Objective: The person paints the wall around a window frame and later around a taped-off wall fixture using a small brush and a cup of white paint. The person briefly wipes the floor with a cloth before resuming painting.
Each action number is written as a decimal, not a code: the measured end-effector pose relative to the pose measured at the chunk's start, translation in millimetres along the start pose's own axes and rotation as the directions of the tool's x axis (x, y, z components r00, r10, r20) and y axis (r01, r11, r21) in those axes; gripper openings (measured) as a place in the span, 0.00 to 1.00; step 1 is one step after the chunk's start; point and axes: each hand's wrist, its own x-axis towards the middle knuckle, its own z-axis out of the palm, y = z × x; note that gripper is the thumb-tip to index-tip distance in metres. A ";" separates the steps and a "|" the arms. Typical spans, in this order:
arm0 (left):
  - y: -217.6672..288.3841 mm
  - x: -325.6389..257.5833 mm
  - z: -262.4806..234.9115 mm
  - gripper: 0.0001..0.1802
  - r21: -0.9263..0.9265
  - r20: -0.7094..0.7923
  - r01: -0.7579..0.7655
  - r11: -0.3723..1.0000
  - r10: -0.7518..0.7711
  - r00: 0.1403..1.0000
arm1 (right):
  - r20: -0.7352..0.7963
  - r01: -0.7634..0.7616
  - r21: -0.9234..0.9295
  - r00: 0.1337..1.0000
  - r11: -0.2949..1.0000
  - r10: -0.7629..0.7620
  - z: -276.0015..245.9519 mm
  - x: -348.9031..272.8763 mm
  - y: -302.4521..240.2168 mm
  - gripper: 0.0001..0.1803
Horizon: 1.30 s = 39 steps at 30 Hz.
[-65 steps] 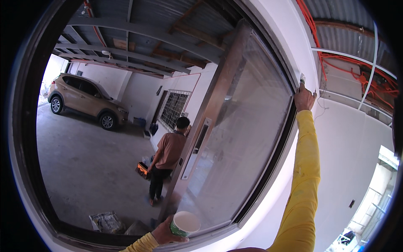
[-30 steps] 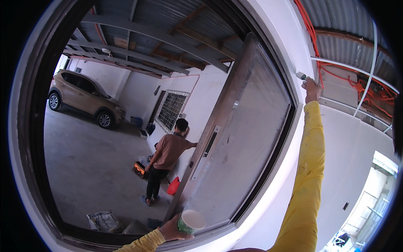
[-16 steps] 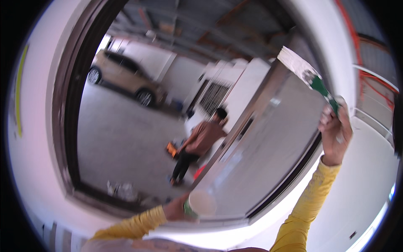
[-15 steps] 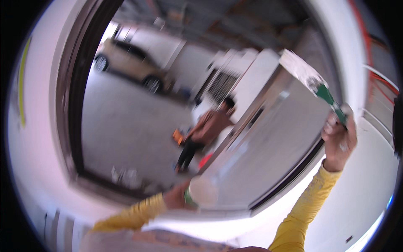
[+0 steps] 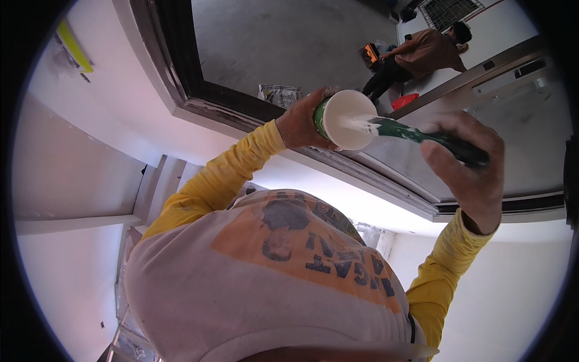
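Gripped round the side in the left hand (image 5: pixel 300 123): a green-and-white paper cup (image 5: pixel 345 139), tipped mouth to the right, likely for easier reaching into. Clasped in the right hand (image 5: pixel 473 172): a green-handled paintbrush (image 5: pixel 401 130) with whitened bristles (image 5: pixel 362 124) at the cup's mouth, depth inside hard to tell. Beyond, a dark brown window frame (image 5: pixel 223 102); far right, a brown-shirted person (image 5: pixel 425 55) beside an orange-and-black toolbox (image 5: pixel 369 56).

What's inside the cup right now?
Within the cup, the white-coated end of the green-handled brush shows against a pale interior. Whatever lies beneath the bristles is covered.
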 end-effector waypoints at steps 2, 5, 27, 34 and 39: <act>-2.7 -2.7 2.5 0.57 -0.007 0.014 -0.008 1.000 0.008 1.000 | 0.092 0.023 -0.011 0.995 1.000 -0.022 27.7 24.3 0.3 0.10; -11.0 -4.7 -1.3 0.57 -0.086 0.017 0.010 0.996 -0.009 1.000 | 0.144 -0.006 -0.058 0.989 0.998 0.015 52.0 48.0 8.2 0.10; -48.6 -81.8 -88.4 0.53 0.042 0.094 0.288 0.957 -0.290 0.952 | 0.126 0.035 0.283 0.989 0.958 -0.073 98.9 73.9 16.4 0.11; -6.9 -115.8 -79.4 0.53 0.076 0.010 0.304 0.950 -0.306 0.952 | -0.063 -0.190 0.602 0.957 0.775 0.284 134.5 23.0 34.7 0.09; 25.4 -132.1 -62.1 0.52 0.096 0.003 0.316 0.944 -0.318 0.948 | -0.019 -0.213 0.705 0.948 0.676 0.318 139.6 -11.8 45.9 0.11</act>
